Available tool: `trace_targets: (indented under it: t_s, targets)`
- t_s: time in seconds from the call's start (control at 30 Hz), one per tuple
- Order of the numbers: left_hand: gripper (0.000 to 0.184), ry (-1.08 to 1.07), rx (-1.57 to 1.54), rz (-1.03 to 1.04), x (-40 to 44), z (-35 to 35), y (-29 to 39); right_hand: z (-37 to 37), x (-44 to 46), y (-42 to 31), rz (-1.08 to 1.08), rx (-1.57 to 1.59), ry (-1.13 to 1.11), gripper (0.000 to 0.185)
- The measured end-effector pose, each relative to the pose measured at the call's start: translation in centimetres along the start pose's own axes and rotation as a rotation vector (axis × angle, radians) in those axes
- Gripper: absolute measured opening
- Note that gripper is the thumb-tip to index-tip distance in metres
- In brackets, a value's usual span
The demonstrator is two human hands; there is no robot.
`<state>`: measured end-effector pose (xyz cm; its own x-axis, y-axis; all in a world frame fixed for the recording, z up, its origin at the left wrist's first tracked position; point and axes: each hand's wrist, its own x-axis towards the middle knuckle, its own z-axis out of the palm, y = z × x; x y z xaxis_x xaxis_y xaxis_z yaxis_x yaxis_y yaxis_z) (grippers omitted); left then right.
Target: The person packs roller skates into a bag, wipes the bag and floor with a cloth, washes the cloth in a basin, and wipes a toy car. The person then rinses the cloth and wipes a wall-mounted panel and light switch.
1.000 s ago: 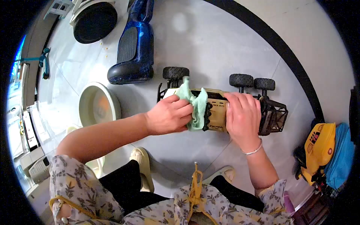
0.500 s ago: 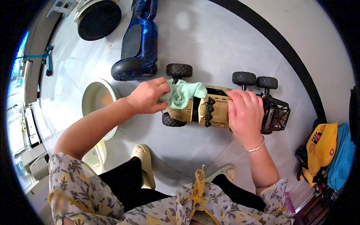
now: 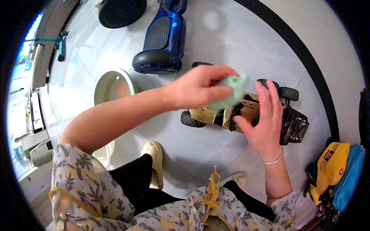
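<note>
My left hand [image 3: 206, 85] grips a light green cloth [image 3: 236, 89] in front of its fingers, above the toy truck. The cloth is bunched and smeared by motion. Beneath it lies the tan toy truck [image 3: 202, 115], which has black knobbly wheels and a black cage at its right end. Over the truck's right half, my right hand [image 3: 264, 123] is open, thumb and fingers spread, with nothing in it. A silver bracelet circles that wrist. Both hands and the cloth hide much of the truck's middle. Whether the right fingertips touch the body I cannot tell.
A blue hoverboard [image 3: 163, 36] lies beyond the truck. To the left stands a pale basin [image 3: 101, 90], with a round black-topped object [image 3: 122, 13] farther back. At the right are a yellow toy vehicle [image 3: 332, 163] and something blue [image 3: 350, 179]. My slippered foot [image 3: 157, 163] rests nearby.
My left hand has moved right with the cloth, from the truck's left end toward its middle. My right hand has lifted off the body and spread its fingers. The view has shifted slightly.
</note>
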<state>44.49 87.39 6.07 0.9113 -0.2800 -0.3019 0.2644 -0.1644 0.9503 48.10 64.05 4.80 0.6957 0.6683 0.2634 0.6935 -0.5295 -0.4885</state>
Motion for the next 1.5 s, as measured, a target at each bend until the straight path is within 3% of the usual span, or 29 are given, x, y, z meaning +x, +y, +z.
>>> trace_targets:
  t_s: [0.03,0.1,0.17,0.2,0.27,0.3,0.33,0.37,0.43,0.5,0.6,0.63,0.77,0.83,0.9,0.97,1.0,1.07,1.43,1.5]
  targets:
    - [0.043,-0.074,-0.015,0.082,0.3,0.6,0.9,0.2,0.4,-0.5,-0.018,0.126,0.005,0.083]
    - [0.043,-0.131,-0.073,0.101,0.3,0.8,1.5,1.4,1.1,-0.9,-0.081,0.317,0.079,0.075]
    - [0.041,-0.069,-0.263,-0.084,-0.2,-0.4,0.6,1.2,0.9,0.0,-0.029,0.400,-0.031,0.066]
    - [0.031,0.040,-0.115,-0.124,-0.7,-1.0,-0.1,1.0,0.8,0.2,-0.032,0.400,-0.029,0.066]
    - [0.016,0.228,0.574,-0.122,-2.0,-2.2,-4.2,0.7,0.2,0.2,-0.043,0.307,0.125,0.057]
    - [0.011,0.155,0.906,-0.145,-2.9,-2.7,-6.6,0.6,0.0,0.1,-0.048,0.304,0.134,0.057]
    - [0.006,-0.048,1.196,-0.322,-3.9,-2.1,-7.4,0.5,-0.3,0.0,-0.030,0.297,0.129,0.055]
    - [0.016,-0.147,1.353,-0.253,-5.1,-2.5,-9.6,0.5,-0.5,-0.1,-0.018,0.291,0.130,0.053]
    - [0.026,-0.275,1.510,-0.249,-6.1,-2.5,-11.7,1.0,-0.8,-0.1,-0.039,0.271,0.163,0.053]
    - [0.029,-0.255,1.630,-0.215,-6.8,-2.9,-14.5,1.3,-1.0,-0.2,-0.013,0.303,0.114,0.053]
    - [0.039,-0.223,1.700,0.014,-7.2,-4.1,-17.7,1.3,-0.9,-0.3,-0.022,0.279,0.122,0.052]
    - [0.038,-0.266,1.688,-0.055,-6.8,-4.2,-18.7,1.3,-0.9,-0.4,0.001,0.285,0.105,0.052]
    - [0.017,-0.136,1.650,0.165,-6.4,-4.6,-19.5,1.3,-1.1,-0.6,0.001,0.233,0.107,0.051]
    - [0.012,-0.282,1.619,0.069,-6.0,-4.9,-19.8,1.1,-1.3,-0.7,0.011,0.237,0.111,0.051]
    - [0.012,-0.267,1.629,0.058,-6.1,-4.9,-19.0,1.2,-1.3,-0.6,0.009,0.233,0.120,0.050]
    - [0.011,-0.467,1.615,-0.264,-5.9,-4.9,-18.3,1.4,-1.2,-0.6,-0.006,0.234,0.129,0.050]
    - [0.011,-0.466,1.618,-0.267,-5.8,-4.9,-17.7,1.5,-1.2,-0.5,-0.020,0.231,0.135,0.050]
    - [0.013,-0.525,1.489,-0.472,-5.4,-4.6,-16.4,1.5,-1.1,-0.5,-0.029,0.234,0.144,0.050]
    - [0.026,-0.539,1.192,-0.676,-6.0,-6.4,-15.6,1.0,-0.9,-0.5,0.039,0.314,0.161,0.049]
    - [0.025,-0.565,1.137,-0.671,-6.1,-7.3,-15.9,1.1,-1.1,-0.1,0.288,0.615,0.336,0.047]
